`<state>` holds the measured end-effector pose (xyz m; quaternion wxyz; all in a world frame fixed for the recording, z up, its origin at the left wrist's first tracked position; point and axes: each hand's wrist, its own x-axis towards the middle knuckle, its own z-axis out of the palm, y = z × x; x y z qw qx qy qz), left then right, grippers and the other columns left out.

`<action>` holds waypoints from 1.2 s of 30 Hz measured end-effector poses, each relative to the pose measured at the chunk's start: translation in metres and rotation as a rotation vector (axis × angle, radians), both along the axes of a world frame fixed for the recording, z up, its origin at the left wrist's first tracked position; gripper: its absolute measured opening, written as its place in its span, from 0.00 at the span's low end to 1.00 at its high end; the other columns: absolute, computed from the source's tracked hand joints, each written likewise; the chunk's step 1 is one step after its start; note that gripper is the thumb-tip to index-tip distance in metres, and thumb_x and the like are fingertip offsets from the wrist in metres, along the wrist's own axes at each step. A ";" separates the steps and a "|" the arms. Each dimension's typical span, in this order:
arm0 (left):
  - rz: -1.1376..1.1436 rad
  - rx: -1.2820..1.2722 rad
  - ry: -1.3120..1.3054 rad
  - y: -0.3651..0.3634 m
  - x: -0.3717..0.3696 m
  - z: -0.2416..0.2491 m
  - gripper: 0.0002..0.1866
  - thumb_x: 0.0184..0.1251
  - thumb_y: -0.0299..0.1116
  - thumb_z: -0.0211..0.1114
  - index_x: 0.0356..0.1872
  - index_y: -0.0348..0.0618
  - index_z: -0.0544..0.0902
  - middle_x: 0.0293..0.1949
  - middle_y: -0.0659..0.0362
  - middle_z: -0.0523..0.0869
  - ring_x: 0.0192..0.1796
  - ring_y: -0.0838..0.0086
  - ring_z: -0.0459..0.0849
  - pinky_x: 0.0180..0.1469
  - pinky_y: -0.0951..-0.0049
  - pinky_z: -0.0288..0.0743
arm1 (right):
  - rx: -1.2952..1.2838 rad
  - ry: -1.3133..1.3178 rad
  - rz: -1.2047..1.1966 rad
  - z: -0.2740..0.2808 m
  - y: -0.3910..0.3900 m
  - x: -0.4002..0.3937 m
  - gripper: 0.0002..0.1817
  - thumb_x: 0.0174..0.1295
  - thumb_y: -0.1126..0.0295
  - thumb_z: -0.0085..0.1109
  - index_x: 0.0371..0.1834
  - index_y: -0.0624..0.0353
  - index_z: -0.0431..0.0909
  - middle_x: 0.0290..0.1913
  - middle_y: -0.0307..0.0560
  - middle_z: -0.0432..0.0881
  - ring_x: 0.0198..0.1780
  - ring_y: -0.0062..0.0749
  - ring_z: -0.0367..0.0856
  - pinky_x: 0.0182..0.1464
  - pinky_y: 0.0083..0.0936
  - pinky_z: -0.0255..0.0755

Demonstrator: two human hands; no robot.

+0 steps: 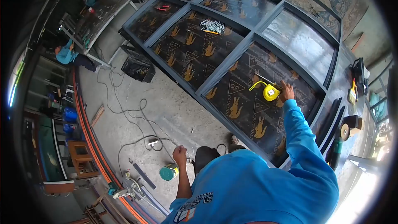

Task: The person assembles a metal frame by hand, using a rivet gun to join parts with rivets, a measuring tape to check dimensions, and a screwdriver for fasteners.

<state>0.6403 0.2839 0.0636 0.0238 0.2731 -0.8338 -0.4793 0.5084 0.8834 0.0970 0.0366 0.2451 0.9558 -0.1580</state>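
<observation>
The right hand rests by the yellow tape on the frame; left hand hangs curled, empty. Grip unclear. The tape could slide off if bumped.

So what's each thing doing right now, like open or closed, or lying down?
Right hand: reaching out, fingers resting on the board beside the tape measure.
Left hand: hanging down, closed in a loose fist; whether it holds anything is unclear.
Yellow tape measure: lying flat, a short bit of tape pulled out.
Metal frame: lying flat.
Teal can: standing upright on the floor.
</observation>
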 end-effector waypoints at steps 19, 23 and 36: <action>-0.893 -0.261 0.530 0.233 -0.685 0.021 0.13 0.59 0.32 0.63 0.44 0.41 0.81 0.37 0.51 0.82 0.42 0.56 0.80 0.44 0.62 0.73 | -0.420 0.333 -1.108 0.079 -0.325 0.016 0.10 0.46 0.76 0.61 0.31 0.60 0.73 0.22 0.35 0.69 0.25 0.19 0.65 0.29 0.20 0.63; -1.070 -0.405 0.604 0.246 -0.709 0.002 0.07 0.59 0.29 0.61 0.38 0.41 0.79 0.38 0.52 0.79 0.43 0.57 0.78 0.43 0.61 0.73 | -0.512 0.361 -1.276 0.073 -0.407 -0.021 0.08 0.47 0.75 0.63 0.30 0.61 0.74 0.22 0.34 0.71 0.25 0.18 0.66 0.30 0.20 0.64; -1.333 -0.462 0.663 0.274 -0.764 0.005 0.05 0.59 0.26 0.58 0.35 0.40 0.81 0.31 0.53 0.79 0.38 0.59 0.79 0.38 0.60 0.76 | -0.467 0.441 -1.474 0.112 -0.432 -0.090 0.08 0.50 0.74 0.62 0.26 0.58 0.70 0.20 0.35 0.69 0.21 0.18 0.65 0.25 0.18 0.61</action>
